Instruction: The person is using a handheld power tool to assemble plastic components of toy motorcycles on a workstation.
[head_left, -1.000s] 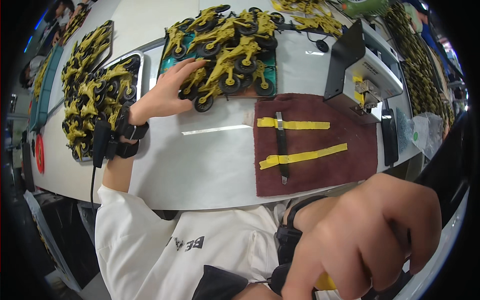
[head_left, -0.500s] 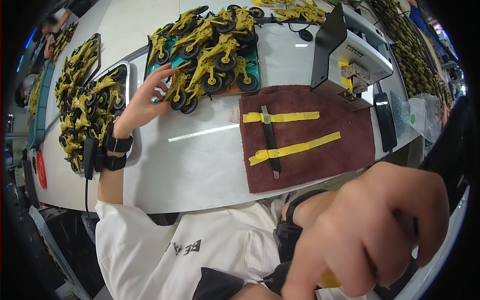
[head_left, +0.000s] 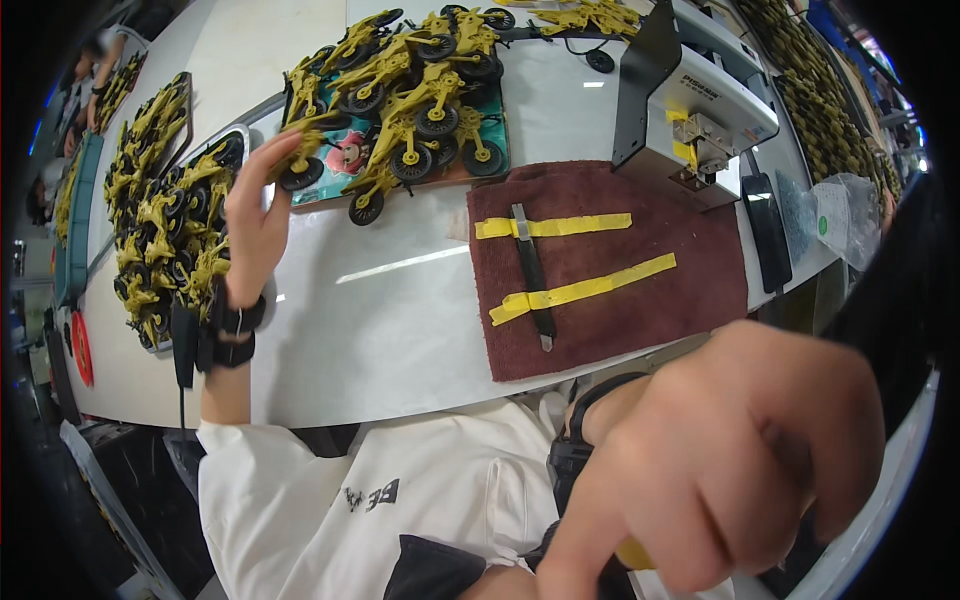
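Leftmost, far edge: a teal bin [head_left: 72, 225] runs along the bench rim, yellow parts in it, too small to tell apart.
Left tray: a dark tray [head_left: 232, 150] heaped with yellow toy motorbikes [head_left: 165, 215], black wheels showing; it sits on the white bench [head_left: 380, 310].
Left wrist: black strap [head_left: 232, 330] round it, a dark cord hanging off toward the bench edge; white sleeve [head_left: 300, 480] below.
Left hand: the left hand [head_left: 252, 225] is raised over the bench between the two heaps, fingers curled, thumb and fingertips pinched on one bike [head_left: 300, 160] by its front end. That bike is at the near-left corner of the middle heap, touching its neighbours.
Middle heap: more yellow bikes [head_left: 415, 90] piled on a teal mat [head_left: 495, 130], just beyond the hand.
Cloth: a maroon towel [head_left: 640, 310] lies right of centre, flat on the bench.
On cloth: a slim dark tool [head_left: 533, 280] lying near to far, crossed by two yellow tape strips [head_left: 570, 295] that pin it down.
Machine: a grey and white benchtop unit [head_left: 700, 110] stands at the towel's far edge, yellow tape on its front.
Right hand: the right hand [head_left: 730, 470] is very close to the lens, blurred, fingers curled inward into a loose fist, forefinger pointing down. Something yellow shows under it; whether it is gripped I cannot tell.
Far right: rows of dark and yellow parts [head_left: 830, 120] along the bench edge.
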